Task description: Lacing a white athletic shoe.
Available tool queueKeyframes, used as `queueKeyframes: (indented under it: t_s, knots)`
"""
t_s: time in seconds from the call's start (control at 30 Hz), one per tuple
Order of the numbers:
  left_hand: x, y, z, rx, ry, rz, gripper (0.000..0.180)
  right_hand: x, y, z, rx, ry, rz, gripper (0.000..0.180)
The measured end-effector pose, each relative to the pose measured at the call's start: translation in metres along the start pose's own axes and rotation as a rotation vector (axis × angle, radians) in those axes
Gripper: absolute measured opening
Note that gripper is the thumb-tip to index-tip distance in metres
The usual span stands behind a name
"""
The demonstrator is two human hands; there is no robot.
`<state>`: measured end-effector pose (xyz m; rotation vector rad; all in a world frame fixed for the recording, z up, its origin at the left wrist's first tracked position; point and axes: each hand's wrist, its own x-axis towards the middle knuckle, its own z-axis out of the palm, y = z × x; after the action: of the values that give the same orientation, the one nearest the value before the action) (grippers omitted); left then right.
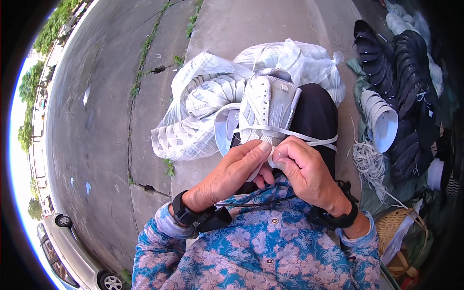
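Note:
A pale shoe upper (268, 104) with a row of lace eyelets rests across my lap, its tongue toward the far side. A white shoelace (309, 139) runs across its near end and out over my dark trouser leg. My left hand (248, 164) pinches the lace close to the upper's near end. Right beside it, my right hand (304, 169) is closed with thumb and bent forefinger on the same white lace. The fingertips of both hands almost meet there. Another pale upper (225, 128) with a light blue lining lies just left of the one on my lap.
Clear plastic bags (166, 140) of pale uppers lie ahead and to the left. On the right are stacked black uppers (411, 72), a nested stack of pale uppers (379, 121), a bundle of white laces (369, 162) and a wicker basket (390, 227). A car (72, 253) stands at far left.

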<state>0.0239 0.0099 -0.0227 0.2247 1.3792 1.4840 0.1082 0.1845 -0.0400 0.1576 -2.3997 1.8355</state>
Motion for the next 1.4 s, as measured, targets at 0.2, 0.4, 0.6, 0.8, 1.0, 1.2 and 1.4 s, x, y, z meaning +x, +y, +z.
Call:
queueKeyframes:
  t_s: [0.2,0.4,0.6,0.8,1.0,1.2,1.4]
  knots:
    - [0.009,-0.015,-0.007,-0.12,0.03,0.034,0.028,-0.003,-0.001,0.007,-0.093,0.011,-0.029,0.006]
    - [0.006,-0.015,0.001,-0.148,0.127,0.173,0.021,-0.002,0.003,0.002,-0.057,0.127,0.02,0.007]
    - [-0.005,-0.004,0.012,0.042,0.191,0.316,0.017,-0.001,0.003,-0.001,0.225,0.203,0.245,0.024]
    - [-0.002,-0.018,0.009,0.093,0.072,0.316,0.011,0.002,0.008,-0.001,0.809,0.185,0.459,0.036]
    - [0.002,-0.022,0.011,0.113,0.102,0.314,0.011,0.002,0.009,-0.004,0.944,0.184,0.418,0.033]
    - [0.004,-0.023,0.009,0.189,0.13,0.305,0.012,0.0,0.011,-0.003,0.916,0.136,0.396,0.027]
    - [0.006,-0.002,0.013,0.446,0.322,0.58,0.013,0.001,-0.008,0.001,0.315,0.133,0.298,0.021]
